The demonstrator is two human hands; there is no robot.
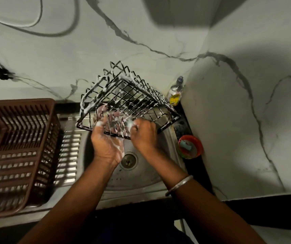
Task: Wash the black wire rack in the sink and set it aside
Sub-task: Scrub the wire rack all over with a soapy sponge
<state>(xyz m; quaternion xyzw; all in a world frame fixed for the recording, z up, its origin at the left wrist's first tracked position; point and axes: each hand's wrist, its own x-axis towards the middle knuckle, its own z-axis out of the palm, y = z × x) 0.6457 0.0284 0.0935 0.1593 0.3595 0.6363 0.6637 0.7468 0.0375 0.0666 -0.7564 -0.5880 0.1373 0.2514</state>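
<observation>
The soap-slick left hand [106,140] grasps the tilted wire rack [128,101] over the sink [141,176]; the right hand [143,133] clenches a foamy scrubber [131,123]. One slip could drop it clattering.

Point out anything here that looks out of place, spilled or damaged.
Nothing looks damaged or spilled. The rack hangs tilted over the sink, streaked with white foam, but the left hand and right hand hold it mid-wash, so that fits. Blur hides fine detail.
</observation>
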